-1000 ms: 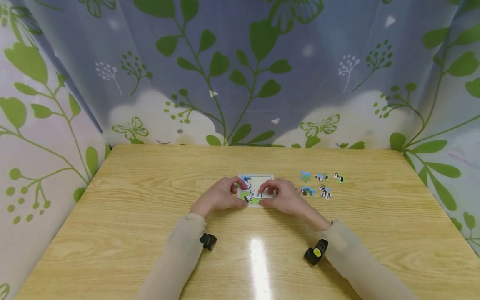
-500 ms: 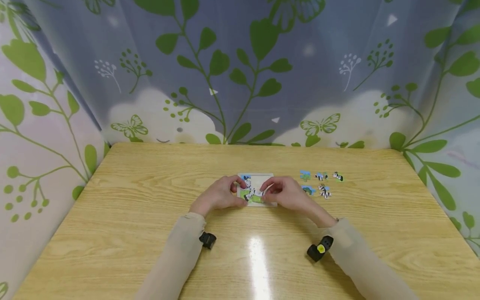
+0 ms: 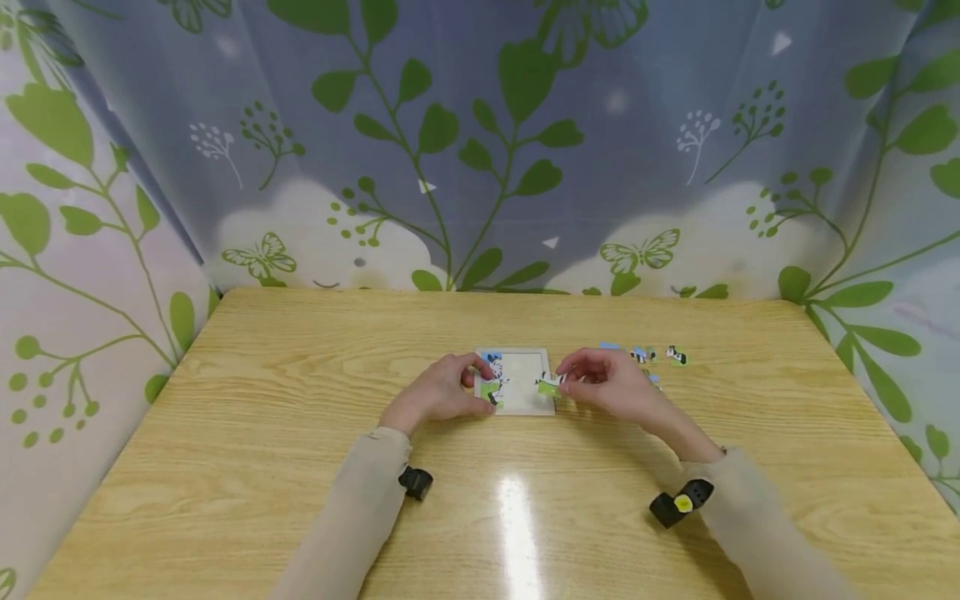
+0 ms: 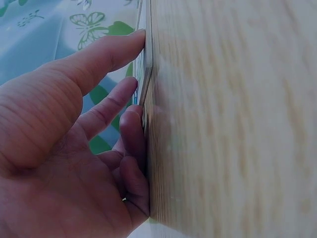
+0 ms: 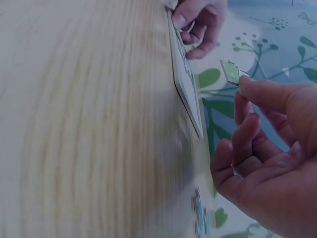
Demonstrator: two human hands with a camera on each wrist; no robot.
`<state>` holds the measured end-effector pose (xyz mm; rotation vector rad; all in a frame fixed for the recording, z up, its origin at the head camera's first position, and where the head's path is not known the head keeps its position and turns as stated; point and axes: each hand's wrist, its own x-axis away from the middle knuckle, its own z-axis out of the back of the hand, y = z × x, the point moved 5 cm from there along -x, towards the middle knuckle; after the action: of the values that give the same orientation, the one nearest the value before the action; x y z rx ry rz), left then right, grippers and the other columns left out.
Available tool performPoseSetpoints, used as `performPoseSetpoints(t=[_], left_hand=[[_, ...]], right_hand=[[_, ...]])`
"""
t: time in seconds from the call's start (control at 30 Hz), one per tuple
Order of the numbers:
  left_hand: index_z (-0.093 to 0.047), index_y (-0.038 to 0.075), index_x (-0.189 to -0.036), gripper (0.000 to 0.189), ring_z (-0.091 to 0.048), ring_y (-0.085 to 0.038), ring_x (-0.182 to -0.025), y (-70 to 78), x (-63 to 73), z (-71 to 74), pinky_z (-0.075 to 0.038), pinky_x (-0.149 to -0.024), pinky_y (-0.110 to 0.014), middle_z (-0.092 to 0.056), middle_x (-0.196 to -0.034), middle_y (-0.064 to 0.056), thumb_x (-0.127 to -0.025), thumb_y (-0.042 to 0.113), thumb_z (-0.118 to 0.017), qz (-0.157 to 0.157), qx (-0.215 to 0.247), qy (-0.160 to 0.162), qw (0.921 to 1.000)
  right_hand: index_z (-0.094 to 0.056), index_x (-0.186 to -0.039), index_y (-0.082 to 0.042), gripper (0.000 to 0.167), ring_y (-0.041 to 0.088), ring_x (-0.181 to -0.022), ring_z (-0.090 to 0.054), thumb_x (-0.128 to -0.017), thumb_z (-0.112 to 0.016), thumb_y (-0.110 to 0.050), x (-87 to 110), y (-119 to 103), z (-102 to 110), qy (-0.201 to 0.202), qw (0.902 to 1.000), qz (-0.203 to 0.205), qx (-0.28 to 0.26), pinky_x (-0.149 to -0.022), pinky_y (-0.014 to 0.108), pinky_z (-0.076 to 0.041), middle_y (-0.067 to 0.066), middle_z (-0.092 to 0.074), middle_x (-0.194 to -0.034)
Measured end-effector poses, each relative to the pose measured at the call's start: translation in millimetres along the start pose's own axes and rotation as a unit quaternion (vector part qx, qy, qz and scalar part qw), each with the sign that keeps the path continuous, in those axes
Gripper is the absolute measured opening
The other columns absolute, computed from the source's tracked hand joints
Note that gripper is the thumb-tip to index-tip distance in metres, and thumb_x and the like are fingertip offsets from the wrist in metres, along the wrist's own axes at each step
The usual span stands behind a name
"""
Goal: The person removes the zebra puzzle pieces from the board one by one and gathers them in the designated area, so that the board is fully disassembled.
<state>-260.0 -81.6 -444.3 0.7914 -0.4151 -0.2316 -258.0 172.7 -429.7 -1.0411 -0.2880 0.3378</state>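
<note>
Puzzle piece (image 3: 550, 386) pinched in right hand (image 3: 611, 383), half-spread left hand (image 3: 442, 386) on pale board (image 3: 525, 371)

Below my left hand (image 3: 446, 387) and right hand (image 3: 611, 383), the worktop (image 3: 262, 375) looks like smooth grained wood, glossy enough to reflect light. In my left hand, the board (image 3: 525, 371) shows a plain wooden edge and a smooth pale base. The piece (image 3: 549, 387) my right hand pinches has a printed face. My sleeves (image 3: 337, 517) are matt cloth; beyond both hands hangs a printed cloth curtain (image 3: 600, 208).
</note>
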Motion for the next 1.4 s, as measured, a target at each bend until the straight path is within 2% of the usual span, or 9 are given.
performPoseSetpoints(t=[0.3, 0.73, 1.1, 1.4], left_hand=[[-0.065, 0.02, -0.114, 0.037, -0.045, -0.018, -0.085, -1.5, -0.4, -1.4, -0.035, -0.074, -0.033, -0.049, -0.093, -0.003, -0.083, 0.025, -0.085, -0.004, 0.001, 0.003, 1.0], [-0.067, 0.021, -0.112, 0.035, -0.049, -0.019, -0.091, -1.5, 2.2, -0.5, -0.039, -0.08, -0.034, -0.056, -0.098, -0.003, -0.083, 0.024, -0.086, -0.006, -0.016, 0.014, 0.9998], [-0.067, 0.02, -0.112, 0.034, -0.049, -0.019, -0.091, 0.3, 2.1, 1.5, -0.039, -0.079, -0.034, -0.055, -0.097, -0.004, -0.083, 0.023, -0.085, -0.01, -0.013, 0.016, 0.9997], [-0.066, 0.018, -0.111, 0.034, -0.048, -0.018, -0.089, 0.3, 2.6, 2.5, -0.038, -0.078, -0.033, -0.053, -0.095, -0.004, -0.083, 0.023, -0.085, -0.017, -0.007, 0.015, 0.9997]], right_hand=[[-0.07, -0.115, -0.006, 0.024, 0.018, -0.081, -0.067, -0.095, -0.074, -0.02, 25.4, 24.4, 37.5, 0.029, 0.9994, -0.02, 0.003, -0.068, 0.029, -0.052, 0.013, -0.071, -0.1], [-0.069, -0.117, -0.003, 0.028, 0.014, -0.078, -0.066, -0.097, -0.073, -0.022, 63.1, 54.8, 84.6, 0.074, 0.9957, -0.04, 0.04, -0.067, 0.029, -0.053, -0.002, -0.072, -0.092], [-0.067, -0.119, -0.002, 0.032, 0.01, -0.074, -0.063, -0.097, -0.072, -0.024, 80.0, 75.9, 116.2, 0.082, 0.9919, -0.068, 0.07, -0.063, 0.028, -0.051, -0.008, -0.07, -0.088], [-0.065, -0.123, -0.001, 0.034, 0.008, -0.076, -0.061, -0.099, -0.069, -0.025, 81.2, 84.7, 127.8, 0.064, 0.9904, -0.086, 0.088, -0.064, 0.027, -0.049, -0.006, -0.071, -0.092]])
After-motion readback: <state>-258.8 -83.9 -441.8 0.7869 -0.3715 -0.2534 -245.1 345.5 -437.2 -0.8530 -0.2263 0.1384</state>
